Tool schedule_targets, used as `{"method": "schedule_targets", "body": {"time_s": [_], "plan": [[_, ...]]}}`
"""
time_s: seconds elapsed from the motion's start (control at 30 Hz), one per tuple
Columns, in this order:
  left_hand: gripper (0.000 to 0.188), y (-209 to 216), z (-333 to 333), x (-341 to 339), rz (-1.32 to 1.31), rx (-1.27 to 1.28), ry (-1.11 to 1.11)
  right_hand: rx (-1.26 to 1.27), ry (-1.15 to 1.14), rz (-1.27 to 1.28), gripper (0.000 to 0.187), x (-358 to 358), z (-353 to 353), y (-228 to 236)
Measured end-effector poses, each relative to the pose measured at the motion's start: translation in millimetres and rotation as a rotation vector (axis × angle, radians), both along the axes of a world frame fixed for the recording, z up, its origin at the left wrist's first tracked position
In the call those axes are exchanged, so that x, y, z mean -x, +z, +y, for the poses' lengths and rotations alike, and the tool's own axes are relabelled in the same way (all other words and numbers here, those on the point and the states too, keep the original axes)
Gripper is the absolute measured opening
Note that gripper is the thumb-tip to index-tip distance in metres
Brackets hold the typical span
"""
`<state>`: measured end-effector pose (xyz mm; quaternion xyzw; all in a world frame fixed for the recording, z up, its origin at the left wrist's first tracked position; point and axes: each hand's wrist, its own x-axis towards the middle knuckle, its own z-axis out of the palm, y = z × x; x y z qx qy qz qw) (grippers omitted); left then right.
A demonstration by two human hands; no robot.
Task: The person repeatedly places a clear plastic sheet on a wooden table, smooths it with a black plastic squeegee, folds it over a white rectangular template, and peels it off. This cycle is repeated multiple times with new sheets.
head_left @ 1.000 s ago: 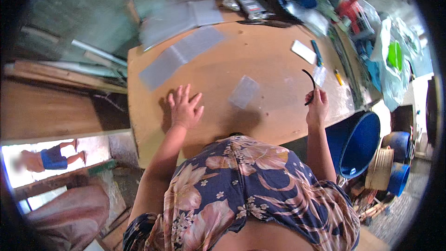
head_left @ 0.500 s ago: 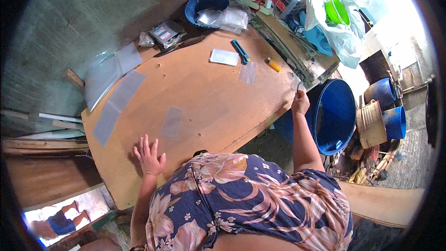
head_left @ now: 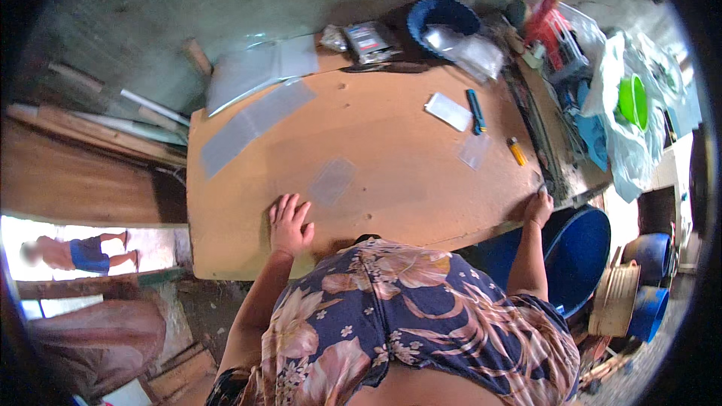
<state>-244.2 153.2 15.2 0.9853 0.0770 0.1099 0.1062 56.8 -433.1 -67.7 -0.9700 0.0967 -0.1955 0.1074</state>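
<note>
My left hand [head_left: 289, 225] lies flat on the wooden tabletop [head_left: 406, 128] near its front edge, fingers stretched out and nothing in them. Just beyond it is a small clear plastic bag [head_left: 333, 180]. At the right corner of the top, my right hand [head_left: 538, 207] is closed, with a small greyish thing at its fingertips that I cannot make out. A yellow lighter [head_left: 517, 152] is the loose item nearest that hand. Farther back lie another small clear bag [head_left: 474, 152], a blue utility knife [head_left: 475, 111] and a white stack of sheets or bags [head_left: 449, 111].
Long clear plastic strips [head_left: 256, 128] lie at the left. A dark blue basin [head_left: 421, 26] with plastic bags stands at the back. A large blue drum [head_left: 583, 256] is below the right edge, and a green pail [head_left: 633, 101] hangs beyond. Another person [head_left: 79, 253] is outside at far left.
The view has turned, so the table and its items appear farther right. My left hand's fingers are closer together. Both hands stay at the table, and the items on it keep their places.
</note>
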Motion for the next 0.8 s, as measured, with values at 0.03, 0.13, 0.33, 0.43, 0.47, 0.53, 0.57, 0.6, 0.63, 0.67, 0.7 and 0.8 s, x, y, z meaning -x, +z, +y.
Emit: {"method": "schedule_targets", "body": {"time_s": [0.03, 0.13, 0.33, 0.43, 0.47, 0.53, 0.57, 0.6, 0.63, 0.67, 0.7, 0.8], "plan": [[0.049, -3.5, 1.5, 2.2, -0.01, 0.012, 0.011, -0.001, -0.012, -0.011, 0.016, -1.5, 5.5, 4.0], [0.049, -8.4, 2.2, 5.8, 0.003, 0.021, 0.071, -0.01, -0.081, -0.093, 0.021, 4.0, 53.3, 40.5], [0.044, 0.2, 1.2, 5.4, 0.004, 0.072, 0.103, -0.343, 0.785, 0.045, 0.038, 31.2, 249.0, 101.0], [0.042, -0.6, 5.8, 3.7, -0.021, 0.107, 0.071, -0.304, 1.241, 0.357, 0.044, 70.0, 348.5, 98.9], [0.041, -1.2, 6.6, 4.4, -0.013, 0.097, 0.079, -0.201, 1.389, 0.405, 0.046, 80.1, 378.6, 106.8], [0.04, -2.4, 6.5, 4.5, 0.005, 0.073, 0.093, 0.033, 1.587, 0.441, 0.052, 97.6, 428.6, 115.2], [0.04, -2.3, 6.8, 4.7, 0.007, 0.081, 0.093, 0.164, 1.636, 0.428, 0.056, 103.5, 445.4, 116.0], [0.04, -1.1, 7.5, 4.6, 0.007, 0.087, 0.096, 0.249, 1.642, 0.442, 0.057, 105.2, 456.5, 111.2], [0.04, 0.0, 8.4, 4.3, 0.007, 0.093, 0.098, 0.334, 1.646, 0.455, 0.059, 106.3, 466.6, 103.2], [0.04, -1.7, 9.9, 4.1, 0.02, 0.09, 0.096, 0.419, 1.646, 0.467, 0.061, 106.3, 474.4, 97.9], [0.04, -2.8, 10.1, 5.3, 0.01, 0.092, 0.098, 0.447, 1.64, 0.489, 0.061, 107.2, 481.0, 102.4], [0.041, -1.9, 11.4, 6.0, 0.006, 0.092, 0.095, 0.535, 1.618, 0.53, 0.059, 106.4, 494.7, 110.8]]}}
